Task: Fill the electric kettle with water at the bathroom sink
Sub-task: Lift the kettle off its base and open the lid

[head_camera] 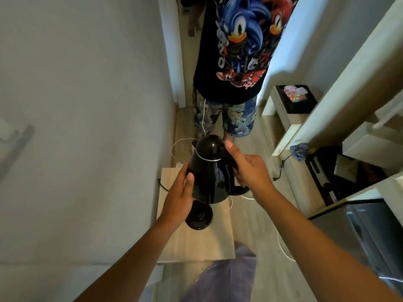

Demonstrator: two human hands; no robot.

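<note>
Nearest the camera I see both bare forearms reaching forward over a pale wooden stool top (196, 243). My left hand (178, 199) lies flat against the left flank of the black electric kettle (207, 171), fingers together, thumb up along the body. My right hand (248, 168) is wrapped round the kettle's handle on the right side, fingers curled closed on it, thumb raised beside the lid. The kettle is held in the air between the two hands, tilted, lid away from me, clear of its round black base (199, 216), which sits on the stool just below. A white cable (283, 251) trails over the light wood floor to the right of the stool. On the right stand open white shelves (290, 131) with dark items inside. Beyond the kettle a second person (231, 68) stands in the narrow passage, in a black printed T-shirt and patterned shorts. No sink is visible.
</note>
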